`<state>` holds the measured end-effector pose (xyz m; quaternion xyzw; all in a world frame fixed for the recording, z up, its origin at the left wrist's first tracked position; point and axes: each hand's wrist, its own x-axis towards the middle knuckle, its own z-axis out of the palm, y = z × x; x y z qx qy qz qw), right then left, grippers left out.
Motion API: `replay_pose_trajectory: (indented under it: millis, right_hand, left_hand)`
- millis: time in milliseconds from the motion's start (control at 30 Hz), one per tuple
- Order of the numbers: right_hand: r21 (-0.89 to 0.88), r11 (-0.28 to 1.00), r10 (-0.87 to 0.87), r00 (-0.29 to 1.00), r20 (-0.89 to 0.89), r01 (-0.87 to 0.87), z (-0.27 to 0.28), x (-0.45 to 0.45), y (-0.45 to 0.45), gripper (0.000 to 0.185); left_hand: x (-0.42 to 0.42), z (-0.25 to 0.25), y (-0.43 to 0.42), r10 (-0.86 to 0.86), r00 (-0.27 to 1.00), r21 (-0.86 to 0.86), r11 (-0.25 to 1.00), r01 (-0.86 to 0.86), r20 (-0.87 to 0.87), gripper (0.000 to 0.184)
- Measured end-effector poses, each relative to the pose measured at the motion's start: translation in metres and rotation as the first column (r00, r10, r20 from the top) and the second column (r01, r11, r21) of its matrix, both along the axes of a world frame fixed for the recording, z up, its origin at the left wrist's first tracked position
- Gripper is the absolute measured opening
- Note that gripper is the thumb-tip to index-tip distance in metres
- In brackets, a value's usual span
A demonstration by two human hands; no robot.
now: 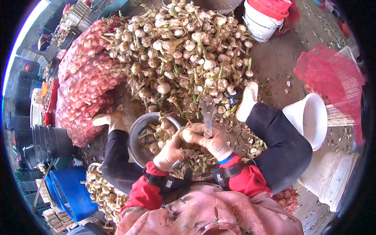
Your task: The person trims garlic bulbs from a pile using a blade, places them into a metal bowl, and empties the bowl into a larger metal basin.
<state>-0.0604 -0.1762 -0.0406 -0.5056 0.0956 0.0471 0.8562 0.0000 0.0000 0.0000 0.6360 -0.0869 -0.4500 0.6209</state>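
Between my two hands, at the front edge of a large garlic heap [184, 51], sits a pale round garlic bulb [188, 136]. My left hand [171, 152], in a light glove, is closed against the bulb's left side. In a similar glove, my right hand [214, 143] is closed around a grey metal cutting tool [208, 113] whose blurred blade points away from me; its exact kind is unclear. Just left of my hands stands a metal bowl [135, 139] with several garlic bulbs [154, 147] inside. Trimmed stalks and scraps lie below my hands.
Full red mesh sacks [88, 78] lie left of the heap. A white bucket [260, 23] stands behind it, another white bucket [318, 121] lies right of my knee, and a red net [329, 74] hangs there. A blue barrel [74, 192] and garlic container [102, 192] are lower left.
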Motion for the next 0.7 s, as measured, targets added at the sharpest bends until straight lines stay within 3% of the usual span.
replay_pose_trajectory:
  millis: [33,67,100,167,200,233,300,367,467,533,633,667,700]
  right_hand:
    - [-0.021,1.000,-0.021,0.992,0.121,0.023,-0.003,0.006,0.000,0.032]
    - [0.020,0.999,0.042,0.981,0.189,-0.047,-0.007,0.011,-0.008,0.033]
    - [0.014,0.998,0.054,0.989,0.138,-0.056,0.018,-0.034,0.003,0.033]
    - [-0.190,0.980,0.099,0.969,0.225,-0.056,0.023,-0.035,0.007,0.032]
    - [-0.260,0.965,0.025,0.979,0.202,0.029,0.018,-0.039,0.013,0.033]
    - [-0.261,0.965,0.027,0.977,0.210,0.029,0.015,-0.042,0.013,0.033]
    - [-0.712,0.697,0.055,0.985,0.166,0.081,0.010,-0.052,0.012,0.031]
    - [-0.862,0.500,0.153,0.972,0.180,0.081,0.006,-0.059,0.020,0.029]
    - [-0.890,0.444,0.162,0.968,0.190,0.101,0.009,-0.057,0.034,0.019]
    - [-0.941,0.336,0.232,0.971,0.051,-0.031,0.020,-0.054,0.038,0.020]
    - [-0.945,0.295,0.269,0.961,-0.063,-0.144,0.029,-0.052,0.040,0.022]
    - [-0.949,0.266,0.268,0.959,-0.095,-0.168,0.024,-0.051,0.042,0.023]
    - [-0.946,0.271,0.263,0.959,-0.104,-0.177,0.022,-0.049,0.043,0.023]
  left_hand:
    - [0.004,-0.004,-0.005,0.117,0.977,-0.091,0.987,-0.135,-0.177,0.090]
    - [0.009,-0.014,-0.006,0.191,0.962,-0.176,0.958,-0.226,-0.197,0.087]
    - [-0.034,-0.001,0.006,0.212,0.935,-0.220,0.935,-0.279,-0.285,0.086]
    - [-0.039,0.002,0.019,0.241,0.957,-0.190,0.944,-0.270,-0.164,0.085]
    - [-0.040,0.004,0.023,0.243,0.961,-0.197,0.944,-0.266,-0.135,0.081]
    - [-0.040,0.005,0.026,0.244,0.961,-0.200,0.943,-0.266,-0.128,0.081]
    - [-0.041,0.003,0.031,0.273,0.961,-0.126,0.956,-0.265,0.049,0.077]
    - [-0.046,0.003,0.037,0.301,0.945,-0.067,0.953,-0.295,0.124,0.073]
    - [-0.052,-0.018,0.048,0.280,0.950,0.010,0.959,-0.284,0.139,0.081]
    - [-0.061,-0.014,0.043,0.398,0.914,-0.192,0.906,-0.377,0.081,0.092]
    - [-0.065,-0.002,0.036,0.417,0.908,-0.218,0.882,-0.417,-0.049,0.102]
    - [-0.066,-0.005,0.036,0.424,0.904,-0.173,0.895,-0.410,0.053,0.100]
    - [-0.069,-0.009,0.037,0.419,0.907,-0.165,0.898,-0.407,0.045,0.100]
